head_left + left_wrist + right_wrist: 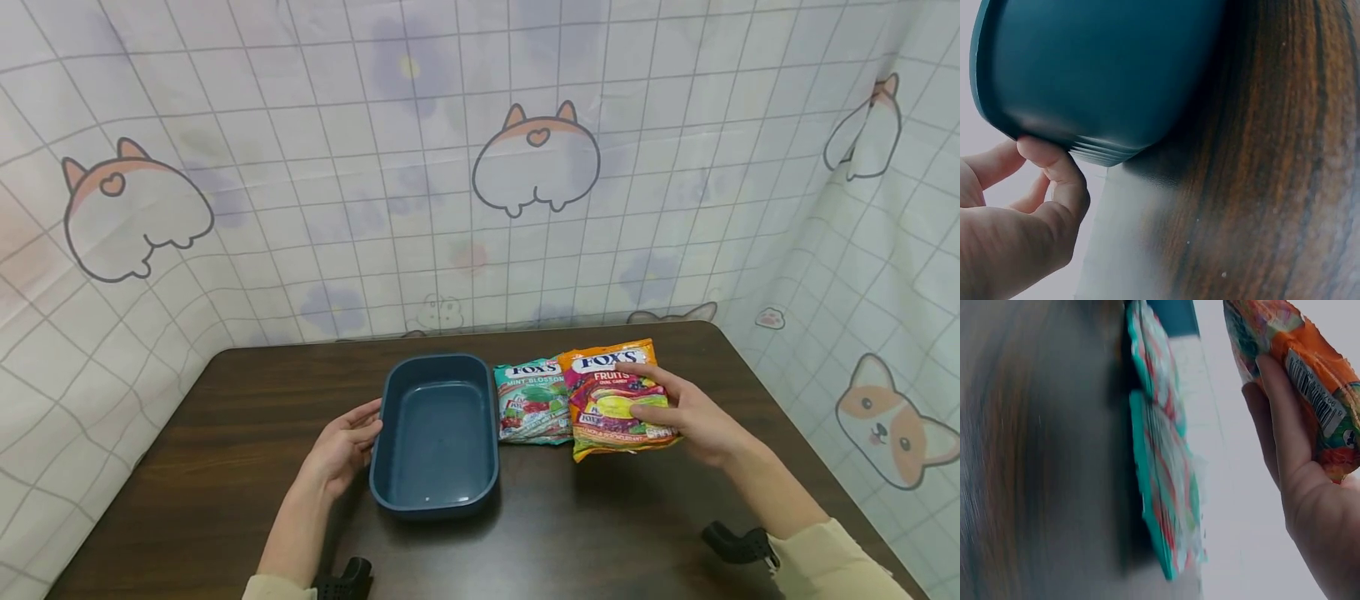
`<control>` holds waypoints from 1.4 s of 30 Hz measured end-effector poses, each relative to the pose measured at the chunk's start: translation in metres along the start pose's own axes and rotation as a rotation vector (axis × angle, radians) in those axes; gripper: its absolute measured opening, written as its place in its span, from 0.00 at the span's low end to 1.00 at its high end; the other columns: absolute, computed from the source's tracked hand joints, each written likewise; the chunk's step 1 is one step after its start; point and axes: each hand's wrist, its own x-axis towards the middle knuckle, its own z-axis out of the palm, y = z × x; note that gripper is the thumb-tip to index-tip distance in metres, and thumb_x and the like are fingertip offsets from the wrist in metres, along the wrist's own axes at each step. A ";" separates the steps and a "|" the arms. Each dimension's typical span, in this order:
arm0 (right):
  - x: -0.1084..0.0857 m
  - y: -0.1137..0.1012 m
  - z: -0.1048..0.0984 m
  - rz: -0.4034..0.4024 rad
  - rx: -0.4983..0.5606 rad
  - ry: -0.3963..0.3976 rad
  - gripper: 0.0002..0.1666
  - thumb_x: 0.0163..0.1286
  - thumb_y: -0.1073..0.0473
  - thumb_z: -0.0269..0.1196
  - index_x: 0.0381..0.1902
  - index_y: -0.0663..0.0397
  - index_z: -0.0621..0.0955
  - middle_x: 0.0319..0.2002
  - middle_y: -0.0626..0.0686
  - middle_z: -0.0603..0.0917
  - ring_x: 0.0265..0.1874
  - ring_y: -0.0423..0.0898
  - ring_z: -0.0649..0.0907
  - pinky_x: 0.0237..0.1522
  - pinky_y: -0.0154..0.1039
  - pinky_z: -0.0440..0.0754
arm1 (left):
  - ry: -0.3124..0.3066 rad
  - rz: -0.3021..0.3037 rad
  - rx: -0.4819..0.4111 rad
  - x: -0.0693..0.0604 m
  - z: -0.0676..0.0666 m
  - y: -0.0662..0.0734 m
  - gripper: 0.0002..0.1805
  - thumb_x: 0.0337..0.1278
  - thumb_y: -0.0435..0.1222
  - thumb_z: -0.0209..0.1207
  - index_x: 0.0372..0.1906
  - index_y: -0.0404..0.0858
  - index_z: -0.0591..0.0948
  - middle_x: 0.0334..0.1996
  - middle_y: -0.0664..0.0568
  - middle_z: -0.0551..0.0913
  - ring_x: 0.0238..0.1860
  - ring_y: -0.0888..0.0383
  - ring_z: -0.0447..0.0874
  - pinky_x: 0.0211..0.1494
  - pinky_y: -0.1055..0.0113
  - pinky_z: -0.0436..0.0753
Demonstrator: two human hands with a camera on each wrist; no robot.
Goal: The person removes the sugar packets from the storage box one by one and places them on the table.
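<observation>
My left hand touches the outer left wall of a dark blue rectangular bin, with its fingers bent. In the left wrist view, fingertips rest on the bin's side near its rim. My right hand grips an orange and purple bag of Fox's fruit candy, thumb on its front. The right wrist view shows that candy bag held up off the table, barcode side visible. Two teal mint candy bags lie behind it; in the head view one mint bag shows, partly covered.
The dark wooden table has its back edge against a white grid-patterned cloth with cartoon dogs. This cloth also hangs along both sides. Black straps with camera mounts sit at both wrists.
</observation>
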 end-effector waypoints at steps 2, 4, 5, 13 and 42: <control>-0.001 0.001 -0.008 0.005 -0.010 0.012 0.39 0.76 0.59 0.63 0.80 0.40 0.62 0.65 0.66 0.63 0.51 0.55 0.80 0.48 0.45 0.85 | -0.001 -0.001 -0.003 0.000 0.000 0.000 0.28 0.77 0.28 0.50 0.76 0.28 0.62 0.55 0.46 0.81 0.44 0.61 0.84 0.47 0.66 0.82; -0.001 0.003 -0.016 0.007 -0.021 0.023 0.39 0.76 0.58 0.63 0.80 0.39 0.62 0.66 0.66 0.63 0.51 0.55 0.79 0.48 0.45 0.85 | -0.004 -0.003 -0.007 0.000 0.000 0.001 0.28 0.77 0.27 0.50 0.77 0.28 0.62 0.55 0.46 0.81 0.44 0.62 0.84 0.47 0.66 0.82; -0.001 0.004 -0.020 0.010 -0.025 0.031 0.39 0.76 0.58 0.63 0.80 0.39 0.62 0.66 0.66 0.62 0.52 0.55 0.79 0.48 0.45 0.85 | -0.003 -0.003 -0.011 0.000 0.000 0.001 0.28 0.77 0.27 0.50 0.76 0.28 0.62 0.55 0.47 0.82 0.44 0.62 0.84 0.47 0.66 0.82; -0.005 0.007 -0.051 0.010 -0.060 0.074 0.39 0.77 0.58 0.61 0.80 0.35 0.62 0.67 0.65 0.60 0.50 0.52 0.79 0.47 0.44 0.85 | -0.002 0.001 -0.010 0.001 -0.001 0.002 0.27 0.77 0.27 0.49 0.76 0.28 0.62 0.53 0.48 0.82 0.43 0.62 0.85 0.46 0.67 0.83; -0.014 0.035 -0.123 0.058 -0.038 0.110 0.35 0.81 0.59 0.56 0.78 0.22 0.64 0.54 0.47 0.75 0.44 0.47 0.84 0.44 0.43 0.86 | 0.004 -0.016 -0.017 0.001 0.001 0.002 0.27 0.77 0.27 0.50 0.76 0.28 0.63 0.53 0.47 0.82 0.42 0.61 0.85 0.46 0.66 0.83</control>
